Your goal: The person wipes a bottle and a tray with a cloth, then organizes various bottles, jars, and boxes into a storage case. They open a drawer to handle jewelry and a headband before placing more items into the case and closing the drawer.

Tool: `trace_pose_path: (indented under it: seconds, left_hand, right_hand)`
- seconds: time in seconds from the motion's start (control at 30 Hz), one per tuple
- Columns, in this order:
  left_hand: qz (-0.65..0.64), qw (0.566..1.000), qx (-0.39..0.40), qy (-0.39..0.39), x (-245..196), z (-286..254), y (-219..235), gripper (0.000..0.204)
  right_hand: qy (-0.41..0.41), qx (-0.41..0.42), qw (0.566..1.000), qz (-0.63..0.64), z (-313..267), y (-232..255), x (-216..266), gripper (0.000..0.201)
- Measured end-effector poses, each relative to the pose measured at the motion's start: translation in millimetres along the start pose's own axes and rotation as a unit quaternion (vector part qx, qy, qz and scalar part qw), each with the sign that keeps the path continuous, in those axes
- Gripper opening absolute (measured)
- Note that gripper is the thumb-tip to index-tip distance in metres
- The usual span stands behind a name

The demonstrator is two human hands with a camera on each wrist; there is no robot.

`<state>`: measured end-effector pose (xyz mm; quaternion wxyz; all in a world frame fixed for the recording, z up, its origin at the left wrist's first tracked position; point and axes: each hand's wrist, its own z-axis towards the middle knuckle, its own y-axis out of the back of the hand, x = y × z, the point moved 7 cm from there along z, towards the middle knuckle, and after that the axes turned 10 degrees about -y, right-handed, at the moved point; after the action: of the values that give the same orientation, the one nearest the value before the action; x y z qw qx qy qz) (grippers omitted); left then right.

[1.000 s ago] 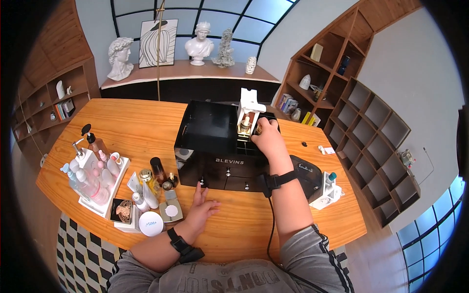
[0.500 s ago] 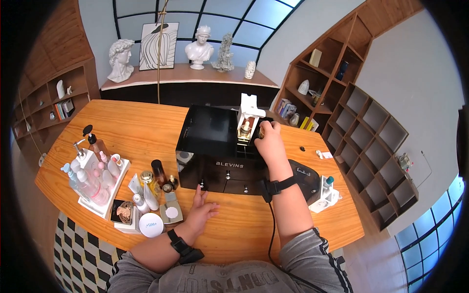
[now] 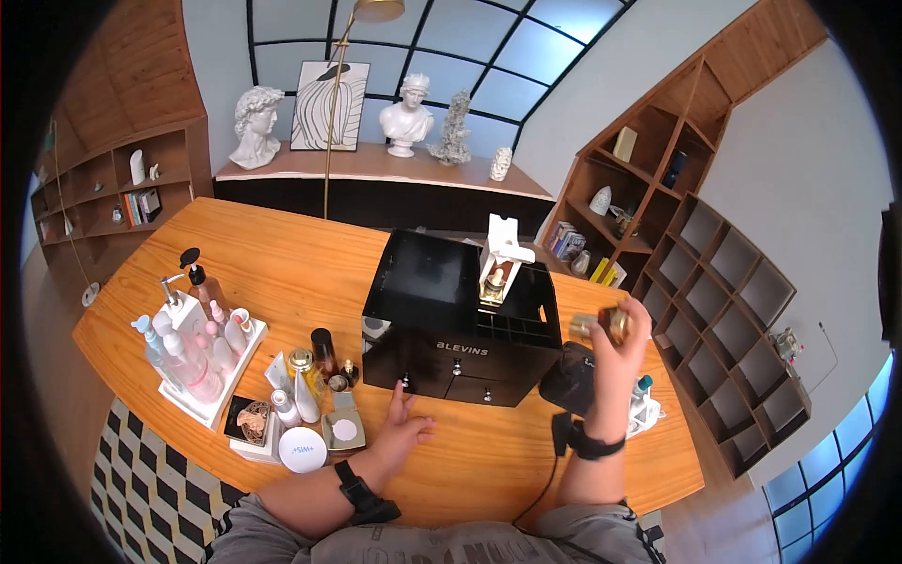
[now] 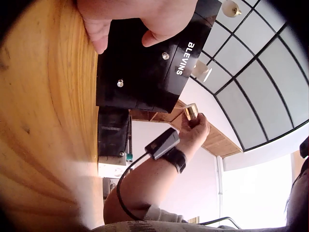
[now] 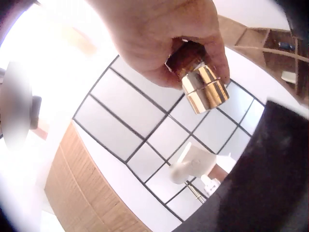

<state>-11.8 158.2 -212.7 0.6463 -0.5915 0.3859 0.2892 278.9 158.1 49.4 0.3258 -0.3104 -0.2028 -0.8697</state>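
My right hand grips a small gold-capped bottle, held up to the right of the black organizer. Dark glass shows between the fingers in the right wrist view, and the gold cap points away from the palm. My left hand rests on the table with spread fingers, its fingertips right at the front of the black drawer organizer, near a lower knob. In the organizer's open top compartment stands a white carton with a dropper bottle in its cut-out front.
On the left, a white tray bears several pump bottles. Jars, a white round container and an open compact crowd near my left forearm. A black lid lies right of the organizer, beside a white holder. A cable trails from my right wrist.
My right hand has lifted the gold-capped bottle out of the organizer's top and moved right with it. The left hand stays at the organizer's front. The head view has shifted.
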Motion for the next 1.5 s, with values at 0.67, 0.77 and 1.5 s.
trace_pose_path:
  seconds: [0.67,0.77,1.5]
  left_hand:
    - [0.026,0.999,-0.023,-0.007,-7,-3,-2,0.091]
    - [0.032,0.999,-0.026,-0.003,-9,-4,-3,0.090]
    - [0.032,0.999,-0.026,0.000,-11,-4,-5,0.088]
  right_hand:
    - [-0.122,0.359,0.907,-0.185,-108,-13,-116,0.047]
    - [-0.102,0.374,0.903,-0.184,-113,-15,-114,0.045]
    - [-0.256,0.354,0.889,-0.139,-112,-2,-154,0.047]
